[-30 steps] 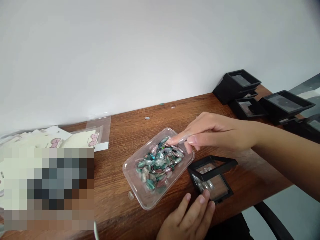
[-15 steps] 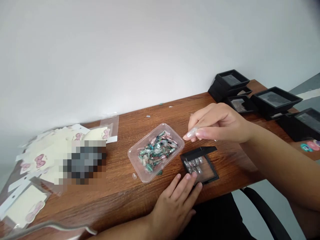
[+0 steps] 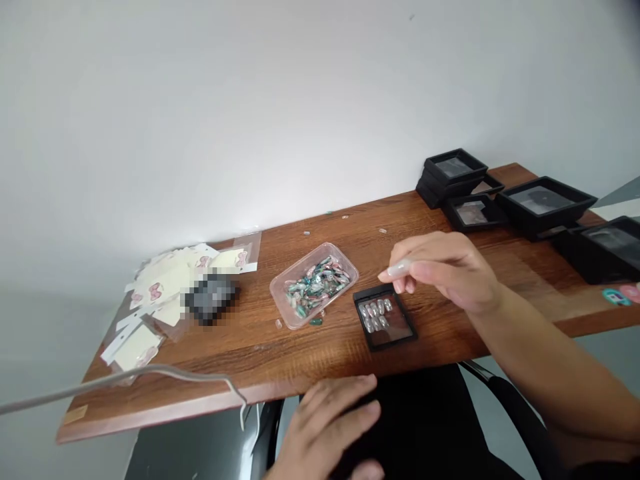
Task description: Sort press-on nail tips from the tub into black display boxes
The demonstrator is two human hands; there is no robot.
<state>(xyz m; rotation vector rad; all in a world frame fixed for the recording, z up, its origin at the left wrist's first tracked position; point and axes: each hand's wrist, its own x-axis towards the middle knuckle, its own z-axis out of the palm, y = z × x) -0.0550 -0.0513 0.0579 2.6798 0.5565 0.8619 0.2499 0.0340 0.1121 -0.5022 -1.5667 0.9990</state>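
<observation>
A: What is in the right hand (image 3: 450, 270), please?

B: It pinches one silvery press-on nail (image 3: 399, 269) between thumb and fingers; this nail is in the air, to the right of the clear plastic tub (image 3: 281, 297); the left hand (image 3: 327, 423) is released, its fingers apart, below the tub and near the table (image 3: 280, 340) edge; I see nothing in it.

A: How does such a nail behave in the fingers?

B: I judge it very light and thin, rather stiff, but with a little spring; the glossy face is probably slippery, so a hard squeeze may shoot it away or crack it.

A: Then where is the good place to hold?

B: I would take it by the two long side edges, with soft finger pads; the tip seems the weaker part.

A: And the shallow black display case (image 3: 403, 339)?

B: It lies just to the right of the tub, with silvery nails (image 3: 376, 313) inside; it looks light and rigid; I would hold it by the outer rim, level, because these nails may slide.
</observation>
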